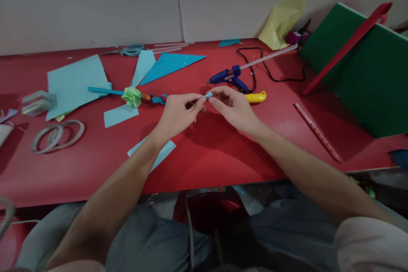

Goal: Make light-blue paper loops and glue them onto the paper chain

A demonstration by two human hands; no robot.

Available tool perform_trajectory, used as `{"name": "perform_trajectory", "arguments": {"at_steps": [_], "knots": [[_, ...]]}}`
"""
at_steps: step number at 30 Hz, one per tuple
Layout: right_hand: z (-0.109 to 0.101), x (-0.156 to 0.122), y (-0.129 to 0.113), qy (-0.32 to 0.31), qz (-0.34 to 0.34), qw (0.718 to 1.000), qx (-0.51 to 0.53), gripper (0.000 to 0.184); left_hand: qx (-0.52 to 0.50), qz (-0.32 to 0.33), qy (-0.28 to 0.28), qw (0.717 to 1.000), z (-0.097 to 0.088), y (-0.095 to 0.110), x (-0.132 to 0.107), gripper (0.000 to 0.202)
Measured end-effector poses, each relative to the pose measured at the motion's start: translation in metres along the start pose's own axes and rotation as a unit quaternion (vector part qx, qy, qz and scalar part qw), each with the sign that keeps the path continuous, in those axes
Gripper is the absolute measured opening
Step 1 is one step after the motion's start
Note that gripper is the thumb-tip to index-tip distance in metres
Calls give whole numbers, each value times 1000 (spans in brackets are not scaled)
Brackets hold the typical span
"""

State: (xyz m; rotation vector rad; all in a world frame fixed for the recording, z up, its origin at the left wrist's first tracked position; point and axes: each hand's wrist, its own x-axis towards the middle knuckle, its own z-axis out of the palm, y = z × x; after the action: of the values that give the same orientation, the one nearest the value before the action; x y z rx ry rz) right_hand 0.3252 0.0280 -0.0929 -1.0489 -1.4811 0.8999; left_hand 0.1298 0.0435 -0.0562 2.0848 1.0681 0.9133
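Between the fingertips of both my hands is a small piece of light blue paper point(208, 95), held above the red table point(216, 153). My left hand point(180, 112) pinches it from the left, and my right hand point(234, 108) from the right. Just left of my left hand lies a blue stick point(106, 91) with a pale green paper flower point(131, 97) and a chain of paper loops point(156, 99), partly hidden by the hand. Behind my right hand sits a blue glue gun point(226, 76) with a glue stick in its back. A yellow-handled cutter point(256, 97) shows beyond my right knuckles.
Light blue sheets point(78, 78), a darker blue paper triangle point(172, 66) and scissors point(132, 49) lie at the back left. Two tape rings point(47, 138) are at left. A pencil point(317, 131) lies at right before a green board point(366, 72). A black cord point(283, 80) trails from behind the glue gun.
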Motion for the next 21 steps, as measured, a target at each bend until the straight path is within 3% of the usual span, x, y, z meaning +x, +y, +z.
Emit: {"name": "perform_trajectory", "arguments": {"at_steps": [6,13,21], "knots": [[-1,1,-1,2,41,998,47,12,39,21,23,999,1,2,0,41],[5,0,-5,-49,47,997,24,26,97,108,78,986,4,-4,0,28],[2,-2,-7,25,43,996,69,38,97,110,89,985,3,-3,0,28]]}}
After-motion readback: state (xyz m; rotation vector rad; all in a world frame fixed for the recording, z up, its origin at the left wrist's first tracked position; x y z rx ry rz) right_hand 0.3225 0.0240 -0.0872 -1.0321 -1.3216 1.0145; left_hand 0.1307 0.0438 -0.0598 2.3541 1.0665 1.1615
